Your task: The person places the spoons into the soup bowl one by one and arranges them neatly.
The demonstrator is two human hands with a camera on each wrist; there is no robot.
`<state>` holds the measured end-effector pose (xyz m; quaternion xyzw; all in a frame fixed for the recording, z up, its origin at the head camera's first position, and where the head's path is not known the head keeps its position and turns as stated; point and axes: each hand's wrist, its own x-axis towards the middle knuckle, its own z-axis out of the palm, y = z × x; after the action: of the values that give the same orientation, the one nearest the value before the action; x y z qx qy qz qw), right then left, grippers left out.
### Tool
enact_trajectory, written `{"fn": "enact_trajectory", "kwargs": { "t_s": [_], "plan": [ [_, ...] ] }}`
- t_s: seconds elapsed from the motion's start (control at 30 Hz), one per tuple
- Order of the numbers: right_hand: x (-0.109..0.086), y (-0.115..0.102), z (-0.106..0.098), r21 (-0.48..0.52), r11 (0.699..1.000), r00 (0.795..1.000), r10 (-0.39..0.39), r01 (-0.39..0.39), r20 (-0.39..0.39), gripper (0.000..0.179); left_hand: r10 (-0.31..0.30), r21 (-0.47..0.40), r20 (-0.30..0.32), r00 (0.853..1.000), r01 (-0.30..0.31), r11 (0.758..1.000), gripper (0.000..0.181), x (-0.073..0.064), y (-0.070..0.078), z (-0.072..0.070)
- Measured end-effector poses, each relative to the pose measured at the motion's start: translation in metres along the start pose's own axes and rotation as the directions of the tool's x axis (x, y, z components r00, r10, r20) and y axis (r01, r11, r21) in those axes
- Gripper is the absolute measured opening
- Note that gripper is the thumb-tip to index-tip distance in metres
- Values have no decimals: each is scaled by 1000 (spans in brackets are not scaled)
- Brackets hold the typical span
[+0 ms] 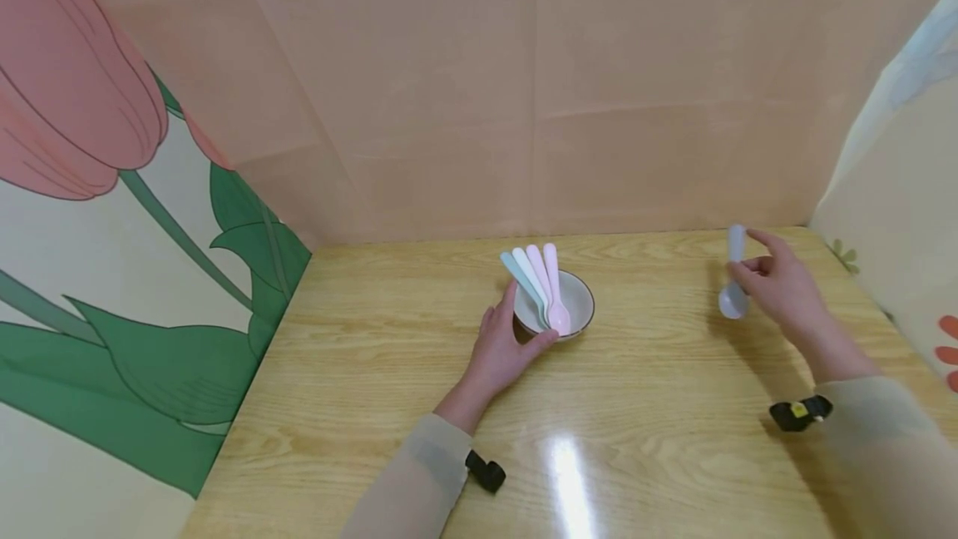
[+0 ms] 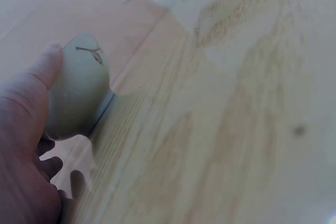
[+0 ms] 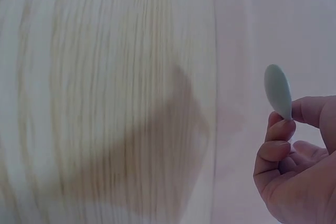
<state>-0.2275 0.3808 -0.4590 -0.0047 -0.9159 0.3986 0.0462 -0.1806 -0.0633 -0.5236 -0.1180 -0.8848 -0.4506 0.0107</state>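
A small white bowl with a dark rim [image 1: 580, 294] stands on the table. Several plastic spoons [image 1: 552, 273], teal, white and pink, lean together in it, handles up toward the back. My left hand [image 1: 497, 352] grips the bowl from its near left side, thumb at the rim. In the left wrist view the bowl [image 2: 79, 93] shows a brown twig pattern on its outside. Off to the right, my right hand [image 1: 786, 289] pinches a pale spoon [image 1: 733, 302] above the table, its scoop end down. The right wrist view shows this spoon [image 3: 278, 90] between thumb and fingers.
The wooden table [image 1: 359, 339] meets a peach-coloured backdrop [image 1: 419, 106] at its far edge. A tulip-printed panel [image 1: 165, 339] borders the left side, and a pale panel with printed flowers [image 1: 891, 215] borders the right. Light glares off the table's near part.
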Motion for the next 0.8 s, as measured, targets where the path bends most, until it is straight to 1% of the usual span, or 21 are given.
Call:
{"fn": "enact_trajectory", "kwargs": {
  "t_s": [0.13,0.3,0.53,0.67,0.8],
  "plan": [
    [-1,-9,7,31,1000,1000,-6,6,11,80,-2,0,3,1000,2,1000,114,0,0,0],
    [-2,-23,17,70,997,999,-33,32,15,78,-7,-2,2,1000,7,1000,114,0,1,-1],
    [-5,-45,34,130,989,995,-84,75,62,75,-13,1,1,1000,13,1000,114,0,1,0],
    [-6,-56,45,155,985,993,-89,76,80,77,-13,5,3,1000,13,1000,114,0,1,0],
    [-7,-66,55,203,977,991,-90,68,97,82,0,10,3,1000,0,1000,114,0,1,0]
  ]
}}
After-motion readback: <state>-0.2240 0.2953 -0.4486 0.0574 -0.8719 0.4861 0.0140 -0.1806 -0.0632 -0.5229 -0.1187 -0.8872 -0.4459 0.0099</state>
